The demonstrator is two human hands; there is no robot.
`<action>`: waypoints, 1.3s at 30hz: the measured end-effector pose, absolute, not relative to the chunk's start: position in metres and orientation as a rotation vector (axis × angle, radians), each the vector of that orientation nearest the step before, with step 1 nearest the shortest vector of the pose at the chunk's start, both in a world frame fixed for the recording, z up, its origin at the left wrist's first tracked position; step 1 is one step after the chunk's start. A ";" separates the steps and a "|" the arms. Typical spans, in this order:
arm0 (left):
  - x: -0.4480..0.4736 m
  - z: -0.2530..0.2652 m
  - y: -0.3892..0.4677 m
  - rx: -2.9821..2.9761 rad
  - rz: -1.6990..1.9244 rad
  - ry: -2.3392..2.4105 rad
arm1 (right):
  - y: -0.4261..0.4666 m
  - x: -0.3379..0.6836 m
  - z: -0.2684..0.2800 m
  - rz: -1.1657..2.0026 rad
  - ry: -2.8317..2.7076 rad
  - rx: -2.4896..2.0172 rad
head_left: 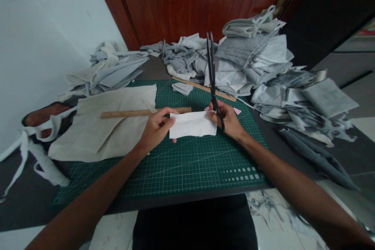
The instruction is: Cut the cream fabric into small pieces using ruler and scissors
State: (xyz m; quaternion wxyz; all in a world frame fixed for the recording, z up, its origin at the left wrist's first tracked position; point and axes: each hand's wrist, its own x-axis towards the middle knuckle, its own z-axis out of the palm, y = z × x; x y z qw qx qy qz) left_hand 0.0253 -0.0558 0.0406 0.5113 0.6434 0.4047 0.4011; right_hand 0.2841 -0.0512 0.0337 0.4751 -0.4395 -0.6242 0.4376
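A small white rectangle of cloth (pixel 192 125) is stretched between my two hands above the green cutting mat (pixel 187 164). My left hand (pixel 158 127) pinches its left end between thumb and fingers. With my right hand (pixel 227 119) I grip its right end and also hold a pair of black scissors (pixel 211 66), whose blades point up and away from me. Behind my left hand, a wooden ruler (pixel 125 113) lies across a large cream cloth (pixel 111 99). Something pink (pixel 237 111) shows partly behind my right hand on the mat.
A second wooden ruler (pixel 202 87) and a small folded grey cloth (pixel 183 88) lie at the mat's far edge. Heaps of grey fabric (pixel 243 54) line the back and right of the dark table. Another fabric pile (pixel 111 70) leans by the wall, with white strips (pixel 25 148) at left.
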 end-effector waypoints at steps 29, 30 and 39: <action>0.012 0.032 -0.039 2.664 0.584 1.214 | -0.029 0.307 0.017 0.368 -1.960 -1.520; 0.011 0.031 -0.038 2.653 0.575 1.243 | -0.029 0.306 0.018 0.361 -1.969 -1.528; 0.013 0.028 -0.041 2.401 0.633 0.960 | -0.032 0.304 0.020 0.333 -1.965 -1.585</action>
